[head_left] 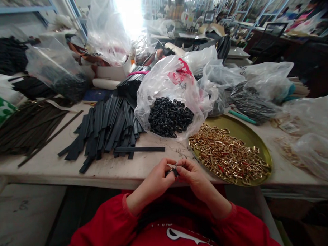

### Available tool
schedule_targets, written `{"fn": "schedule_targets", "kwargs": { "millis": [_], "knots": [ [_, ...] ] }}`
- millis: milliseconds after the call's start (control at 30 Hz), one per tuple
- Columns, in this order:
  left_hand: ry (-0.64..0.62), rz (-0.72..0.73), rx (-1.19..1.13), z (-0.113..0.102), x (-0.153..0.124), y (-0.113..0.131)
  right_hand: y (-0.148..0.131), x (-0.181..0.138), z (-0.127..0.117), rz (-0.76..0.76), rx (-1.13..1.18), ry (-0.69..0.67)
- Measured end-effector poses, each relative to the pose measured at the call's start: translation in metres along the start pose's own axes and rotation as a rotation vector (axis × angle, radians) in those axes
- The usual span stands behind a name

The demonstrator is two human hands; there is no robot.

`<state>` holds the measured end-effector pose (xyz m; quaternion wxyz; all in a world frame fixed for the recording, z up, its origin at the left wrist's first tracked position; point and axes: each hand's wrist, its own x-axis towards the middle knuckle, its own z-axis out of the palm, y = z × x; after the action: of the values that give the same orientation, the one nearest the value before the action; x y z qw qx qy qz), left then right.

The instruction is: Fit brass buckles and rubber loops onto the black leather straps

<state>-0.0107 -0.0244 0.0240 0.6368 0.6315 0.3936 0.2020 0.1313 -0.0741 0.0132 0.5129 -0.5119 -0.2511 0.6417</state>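
Observation:
My left hand (pixel 158 175) and my right hand (pixel 192 173) meet at the table's near edge, fingers pinched together on a small dark piece (pixel 173 171) between them. It looks like a black loop with a bit of metal; I cannot make out more. Both sleeves are red. Just right of my hands stands a round gold tray (pixel 249 134) heaped with gold metal buckles (pixel 226 155). Beyond my hands an open clear bag holds a mound of small black loops (pixel 169 117). One black strap (pixel 139 149) lies by itself in front of a pile of black straps (pixel 105 128).
The white worktable (pixel 41 165) is crowded. Long dark strips (pixel 24 128) lie at the left. Clear plastic bags (pixel 262 83) of parts fill the back and right, with another bag (pixel 314 146) at the far right. Shelving and other benches stand behind.

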Motion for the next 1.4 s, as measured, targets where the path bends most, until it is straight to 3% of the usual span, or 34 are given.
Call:
{"fn": "schedule_targets", "kwargs": {
  "millis": [167,300,500,633,800,900,1133,1400],
  "knots": [
    [0.012,-0.054,-0.010,-0.002,-0.001,-0.005,0.003,-0.008,0.002,-0.045,0.054,-0.013],
    [0.033,-0.023,0.067,-0.002,-0.005,-0.005,0.010,-0.010,-0.002,0.016,0.091,-0.018],
    [0.067,-0.024,0.293,-0.001,-0.015,0.005,0.012,-0.016,-0.002,0.188,0.157,-0.164],
    [0.085,-0.042,0.394,0.000,-0.020,0.010,0.015,-0.019,-0.005,0.206,0.182,-0.184],
    [-0.019,-0.066,0.240,0.000,-0.021,0.010,0.019,-0.025,-0.007,0.197,0.278,-0.243],
    [-0.045,-0.152,0.008,0.000,-0.023,0.011,0.014,-0.026,-0.003,0.139,0.311,-0.173],
    [-0.098,-0.299,-0.326,-0.002,-0.023,0.004,0.011,-0.018,-0.005,-0.147,-0.222,0.094],
    [-0.093,-0.459,-0.527,0.001,-0.025,-0.007,0.000,-0.022,-0.014,-0.197,-0.686,-0.091]
  ]
}}
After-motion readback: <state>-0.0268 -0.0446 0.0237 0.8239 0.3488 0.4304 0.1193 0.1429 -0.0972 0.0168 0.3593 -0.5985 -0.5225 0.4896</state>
